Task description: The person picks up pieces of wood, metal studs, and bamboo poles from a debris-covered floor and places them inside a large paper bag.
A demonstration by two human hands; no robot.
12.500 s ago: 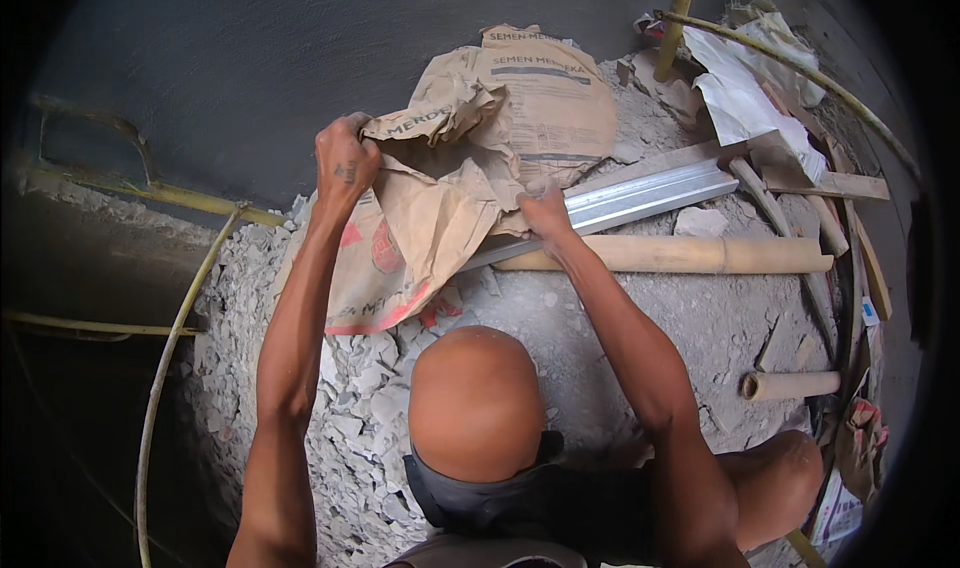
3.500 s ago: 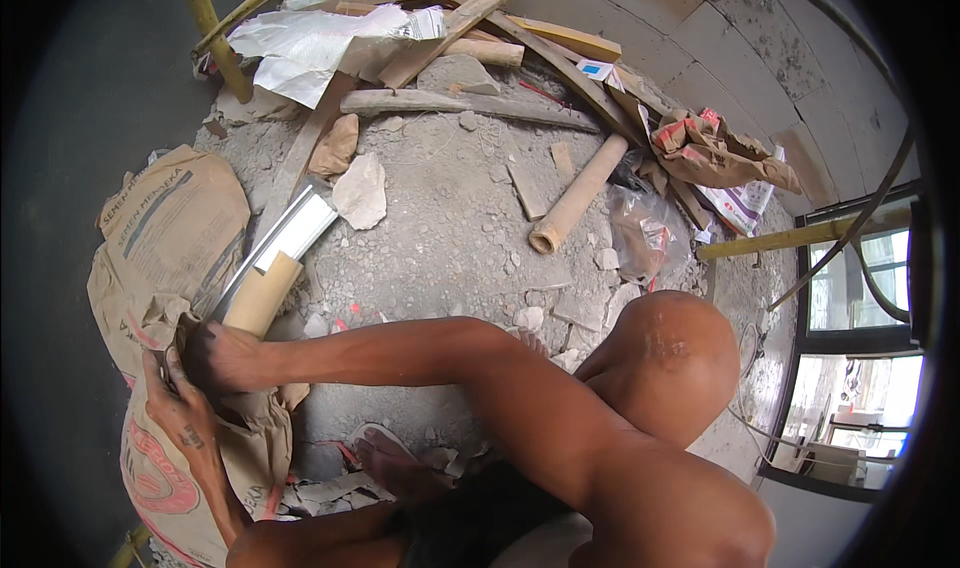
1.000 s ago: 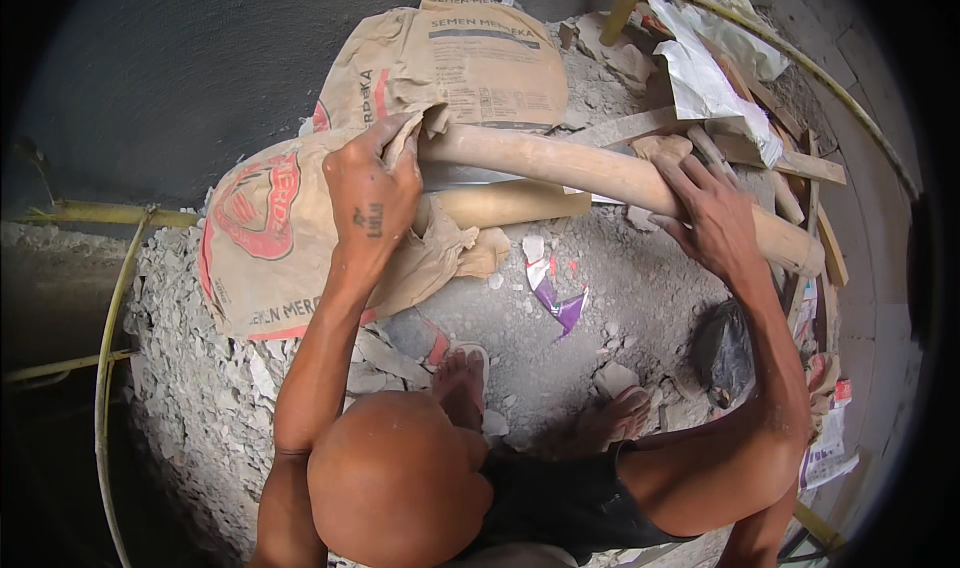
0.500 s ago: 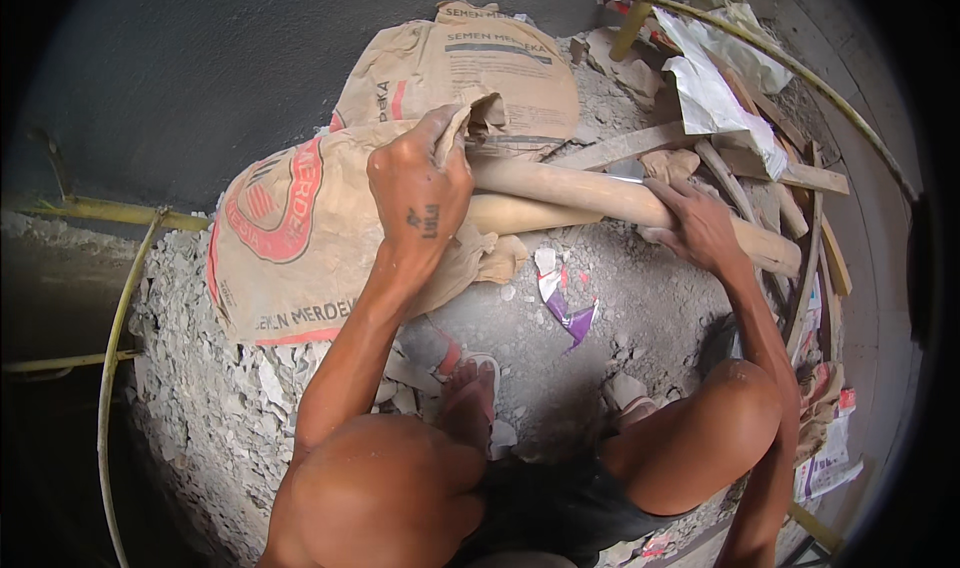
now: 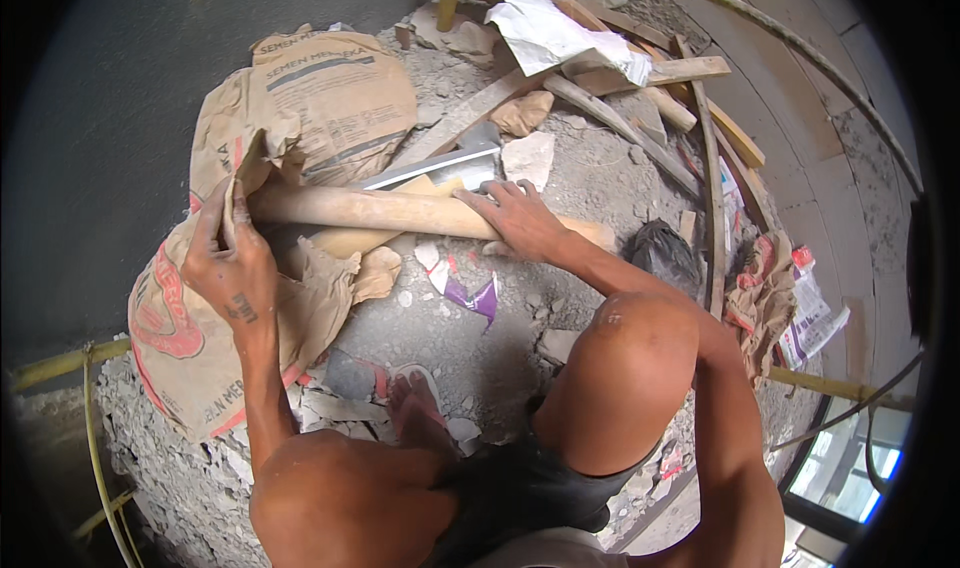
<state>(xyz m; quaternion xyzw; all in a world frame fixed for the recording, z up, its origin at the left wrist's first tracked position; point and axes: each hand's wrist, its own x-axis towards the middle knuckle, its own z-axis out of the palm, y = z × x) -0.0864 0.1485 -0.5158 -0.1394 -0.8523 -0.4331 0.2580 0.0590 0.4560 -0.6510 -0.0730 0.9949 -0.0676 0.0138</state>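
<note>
A brown paper cement bag (image 5: 190, 373) with red print lies on rubble at the left. My left hand (image 5: 232, 260) pinches the rim of its raised, crumpled mouth. A long, round pale wooden pole (image 5: 370, 211) lies crosswise, its left end at or inside the bag's mouth; the paper hides that end. My right hand (image 5: 520, 223) grips the pole toward its right end, fingers over the top. Under the pole are a second pale yellowish piece (image 5: 350, 240), its far part hidden, and a grey metal strip (image 5: 430, 168).
Behind lies another cement bag (image 5: 340, 108) by a dark wall (image 5: 110, 98). White torn sheeting (image 5: 555, 28) and scrap timber (image 5: 715, 188) lie at the far right. A black plastic bag (image 5: 665, 256) and a purple-white wrapper (image 5: 468, 293) rest on the rubble between and beyond my legs.
The view has swung right, so everything sits further left in it. The pole lies more level, and the metal strip shows more. Both hands keep their holds.
</note>
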